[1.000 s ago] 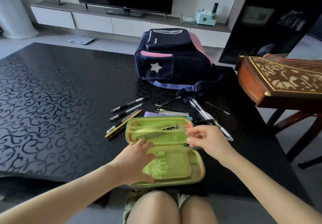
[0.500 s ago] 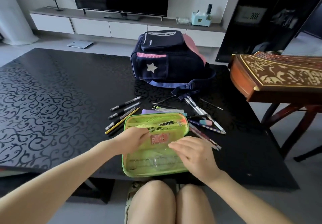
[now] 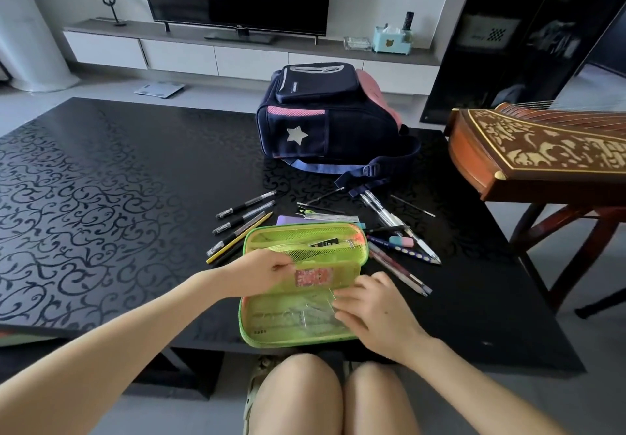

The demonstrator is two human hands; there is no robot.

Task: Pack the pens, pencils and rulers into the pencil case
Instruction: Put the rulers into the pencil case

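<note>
Left grip (image 3: 267,270) pinches the pencil case (image 3: 247,331) flap (image 3: 342,277), right grip (image 3: 372,312) rests loose inside.
If it slips, the flap probably flops shut before any pens (image 3: 245,203) go in.

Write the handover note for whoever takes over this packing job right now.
Left hand pinches the inner flap of the open green pencil case; right hand rests on its clear pocket.
Black pens and a yellow pencil lie left of the case, more pens and pencils right of it, flat ruler-like strips behind it.
Done: case opened.
Left: every loose item has yet to go in.
</note>
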